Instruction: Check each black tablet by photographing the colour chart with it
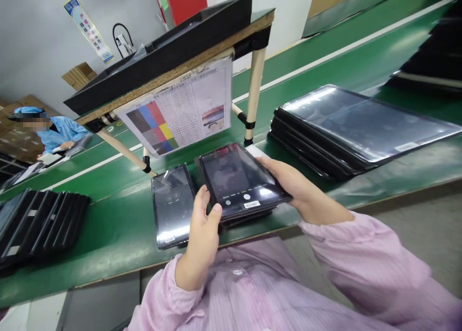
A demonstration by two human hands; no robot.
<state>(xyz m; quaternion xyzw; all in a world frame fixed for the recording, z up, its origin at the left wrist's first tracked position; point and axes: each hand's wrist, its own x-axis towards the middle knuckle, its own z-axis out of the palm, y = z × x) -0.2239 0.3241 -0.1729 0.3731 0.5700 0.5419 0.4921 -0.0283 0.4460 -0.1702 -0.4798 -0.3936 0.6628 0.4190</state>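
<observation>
A black tablet (240, 174) with a lit screen showing camera controls is between my hands, above other dark tablets (249, 219). My left hand (202, 225) is at its left edge, the thumb by the lower left corner and the fingers along the side. My right hand (294, 182) grips the right edge, with its fingers partly hidden behind. A white strip (256, 151) shows beside the right fingertips. To the left of the held tablet, a film-covered tablet (171, 208) lies flat on the green bench, close to my left hand.
A small raised shelf (173, 71) on pipe legs stands behind, with a printed chart (184, 109) hanging from it. Stacked tablets (361, 124) lie at right, and a leaning row of dark tablets (43, 222) is at left. Far left, a person in blue (63, 131) sits at the green bench (119, 225).
</observation>
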